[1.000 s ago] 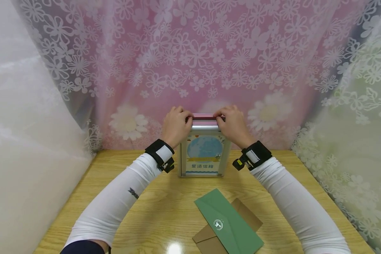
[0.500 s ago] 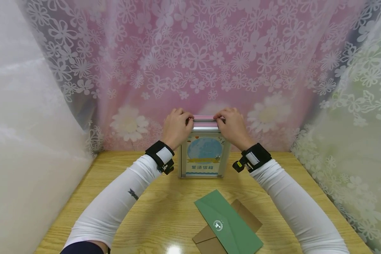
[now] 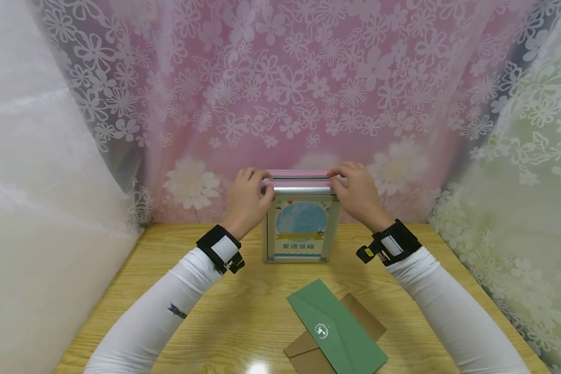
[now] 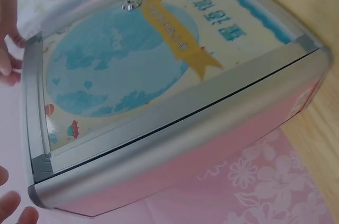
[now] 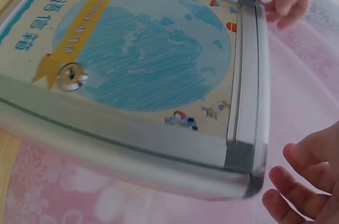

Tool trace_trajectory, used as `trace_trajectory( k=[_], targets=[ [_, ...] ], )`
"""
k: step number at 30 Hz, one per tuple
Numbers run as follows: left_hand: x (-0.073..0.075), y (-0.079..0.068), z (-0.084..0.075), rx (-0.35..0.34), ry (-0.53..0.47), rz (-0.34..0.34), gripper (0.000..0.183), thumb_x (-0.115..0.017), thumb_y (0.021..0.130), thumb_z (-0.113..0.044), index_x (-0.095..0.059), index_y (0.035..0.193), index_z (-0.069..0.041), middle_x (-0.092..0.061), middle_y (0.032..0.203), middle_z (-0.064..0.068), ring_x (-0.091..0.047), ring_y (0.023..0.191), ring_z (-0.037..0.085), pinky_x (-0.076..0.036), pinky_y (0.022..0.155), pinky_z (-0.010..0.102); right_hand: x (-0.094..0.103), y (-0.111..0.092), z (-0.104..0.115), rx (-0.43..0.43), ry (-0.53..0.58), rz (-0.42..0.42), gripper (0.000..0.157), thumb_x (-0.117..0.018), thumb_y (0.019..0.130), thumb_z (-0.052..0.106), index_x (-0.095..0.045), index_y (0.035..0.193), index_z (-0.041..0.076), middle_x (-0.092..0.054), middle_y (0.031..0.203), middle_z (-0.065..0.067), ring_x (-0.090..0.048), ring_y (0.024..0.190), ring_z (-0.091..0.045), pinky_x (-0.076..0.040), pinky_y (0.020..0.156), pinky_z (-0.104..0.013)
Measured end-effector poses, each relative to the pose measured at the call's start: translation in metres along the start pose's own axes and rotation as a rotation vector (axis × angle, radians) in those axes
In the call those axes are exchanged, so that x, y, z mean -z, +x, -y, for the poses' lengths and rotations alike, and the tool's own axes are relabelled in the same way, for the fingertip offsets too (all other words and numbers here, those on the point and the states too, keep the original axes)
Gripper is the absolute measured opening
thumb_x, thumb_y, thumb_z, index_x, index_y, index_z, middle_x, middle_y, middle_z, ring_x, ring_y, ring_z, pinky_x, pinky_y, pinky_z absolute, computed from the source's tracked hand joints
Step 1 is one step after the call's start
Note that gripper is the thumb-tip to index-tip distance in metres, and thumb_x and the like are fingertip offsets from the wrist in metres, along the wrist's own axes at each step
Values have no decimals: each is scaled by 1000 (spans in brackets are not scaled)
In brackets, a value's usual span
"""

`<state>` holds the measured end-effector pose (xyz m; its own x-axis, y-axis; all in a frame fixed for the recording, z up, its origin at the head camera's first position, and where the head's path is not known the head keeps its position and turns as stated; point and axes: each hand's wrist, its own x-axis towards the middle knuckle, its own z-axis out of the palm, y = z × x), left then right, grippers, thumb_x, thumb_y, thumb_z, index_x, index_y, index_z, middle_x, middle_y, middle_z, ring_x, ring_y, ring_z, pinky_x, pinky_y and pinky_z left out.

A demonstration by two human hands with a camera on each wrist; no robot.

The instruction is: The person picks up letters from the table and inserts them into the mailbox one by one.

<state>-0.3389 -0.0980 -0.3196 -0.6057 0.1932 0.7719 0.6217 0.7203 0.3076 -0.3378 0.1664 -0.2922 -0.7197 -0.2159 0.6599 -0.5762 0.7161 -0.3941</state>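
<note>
Twelve o'clock on counter [image 3: 243, 301], metal-framed box [image 3: 301, 218] stands upright. Left grip [image 3: 248, 203] at its ten, right grip [image 3: 358, 195] at its two: both slack, holding nothing, apparently just off corners. Lopsided nudge up top could topple it towards green envelope [image 3: 341, 332], five o'clock.

One bench [image 3: 229, 306]. One metal-framed box [image 3: 301, 223] near its back edge, bearing one round lock [image 5: 72, 75], one printed yellow ribbon [image 5: 87, 20] and four large blue characters [image 5: 51, 6]. One green envelope [image 3: 341, 332], well forward of bench's back edge. Beneath it, at least one brown envelope [image 3: 363, 317] (shows on two sides, middle covered, so exact number unclear). Two hands: one left hand [image 3: 246, 202], one right hand [image 3: 359, 195]. Two black wristbands [image 3: 404, 240], one per wrist. Two white sleeves [image 3: 453, 306].
</note>
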Motion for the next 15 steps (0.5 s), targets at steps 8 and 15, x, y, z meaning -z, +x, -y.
trace_trajectory(
  k=[8, 15],
  targets=[
    [4, -41, 0, 26, 16, -9, 22, -57, 89, -17, -62, 107, -5, -56, 100, 6, -47, 92, 18, -49, 70, 38, 24, -36, -16, -61, 48, 2, 26, -56, 96, 19, -64, 115, 4, -58, 113, -13, -46, 98, -26, -42, 74, -48],
    [-10, -69, -4, -32, 14, 24, 18, -54, 90, -19, -63, 98, -6, -59, 91, 6, -50, 82, 15, -49, 62, 36, 34, -63, -26, -105, 14, 66, 36, -54, 97, 27, -58, 127, 7, -56, 119, -15, -48, 100, -27, -45, 73, -50]
  ],
)
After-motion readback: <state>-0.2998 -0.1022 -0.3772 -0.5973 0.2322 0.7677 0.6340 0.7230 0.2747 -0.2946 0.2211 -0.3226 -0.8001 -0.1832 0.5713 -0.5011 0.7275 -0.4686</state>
